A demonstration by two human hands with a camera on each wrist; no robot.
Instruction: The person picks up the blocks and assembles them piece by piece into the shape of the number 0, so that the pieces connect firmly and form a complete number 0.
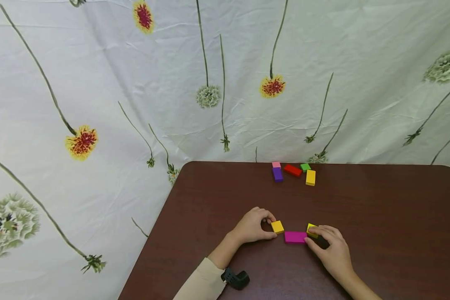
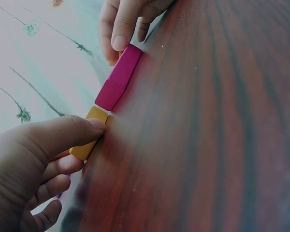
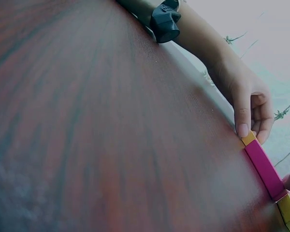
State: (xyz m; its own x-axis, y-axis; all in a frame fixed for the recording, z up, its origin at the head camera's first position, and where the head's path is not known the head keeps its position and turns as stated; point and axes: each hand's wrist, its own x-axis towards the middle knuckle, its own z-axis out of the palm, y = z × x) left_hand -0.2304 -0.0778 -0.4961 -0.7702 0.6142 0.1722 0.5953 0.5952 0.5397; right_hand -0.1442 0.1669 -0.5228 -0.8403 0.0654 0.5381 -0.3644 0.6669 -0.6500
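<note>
**Both hands on small blocks at near-middle of surface**

Fingers, left hand (image 1: 253,227): clamped on the orange block (image 1: 277,227), thumb on the near side, fingertips behind. Fingers, right hand (image 1: 333,252): bent about the yellow block (image 1: 310,226), forefinger on it, thumb tip at the right end of the magenta block (image 1: 294,237).

The magenta block lay lengthwise between the two hands. The orange block sat just beside its left end, slightly turned; contact there could not be confirmed. The yellow block stood by the right end, toward the far side, partly covered by the forefinger.

Left wrist carried a dark device (image 1: 236,279) below a beige sleeve (image 1: 202,283).

Farther out, near the far edge of the dark brown surface (image 1: 397,233), five more blocks were grouped: pink block (image 1: 276,165) behind purple block (image 1: 277,174), then red block (image 1: 293,170) lying at a slant, green block (image 1: 305,167), and second yellow block (image 1: 310,178) in front of the green one. Beyond hung a pale cloth (image 1: 116,83) printed with flowers.
</note>
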